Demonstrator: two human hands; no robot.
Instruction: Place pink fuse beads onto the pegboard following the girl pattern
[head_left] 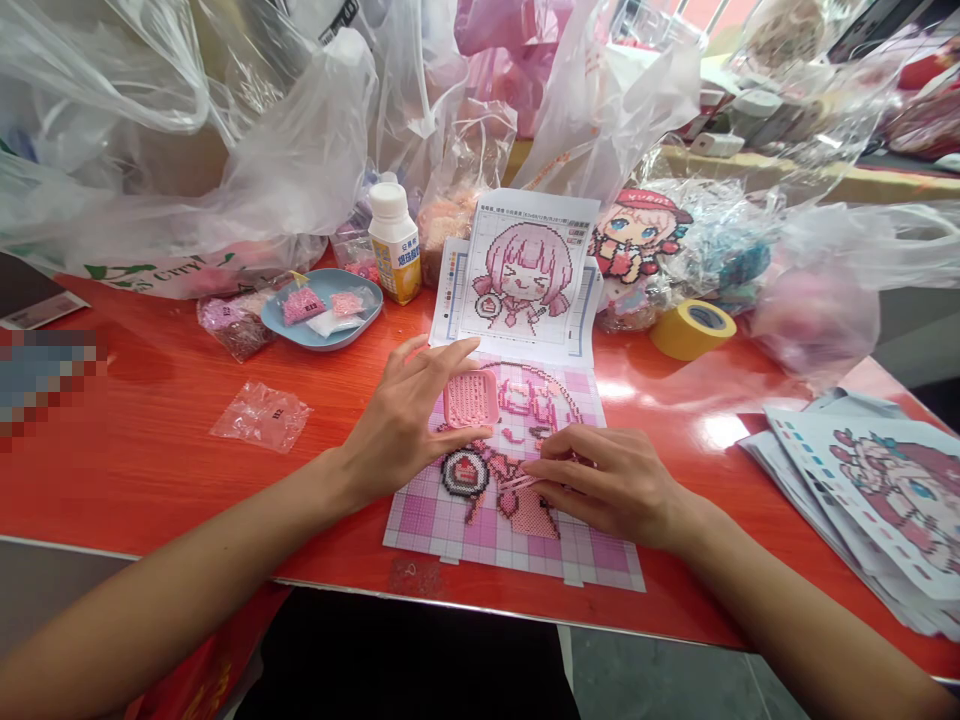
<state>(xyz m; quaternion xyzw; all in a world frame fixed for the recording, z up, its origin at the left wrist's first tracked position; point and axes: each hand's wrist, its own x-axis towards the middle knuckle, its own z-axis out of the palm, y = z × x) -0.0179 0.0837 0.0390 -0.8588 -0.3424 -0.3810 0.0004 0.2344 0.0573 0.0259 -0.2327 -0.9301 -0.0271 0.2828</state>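
A small pink bead tray (471, 400) lies over the upper left of the pegboard, with ridges and light pink beads in it. My left hand (401, 415) grips it, thumb along its near edge and fingers at its far edge. My right hand (611, 485) is closed on pink tweezers (519, 482), their tips over the bead picture. The pegboard (420, 515), checked in pink and white, bears a partly beaded figure with a round cake motif (465, 473). Behind it a printed chart (525, 270) of a pink-haired character stands propped up.
On the left are a blue plate (360, 330) with bead bags, a clear bag (262, 415) marked H2 and a yellow-white bottle (394, 240). To the right are yellow tape (694, 330), a finished bead figure (641, 240) and printed sheets (862, 500). Plastic bags (300, 130) crowd the back.
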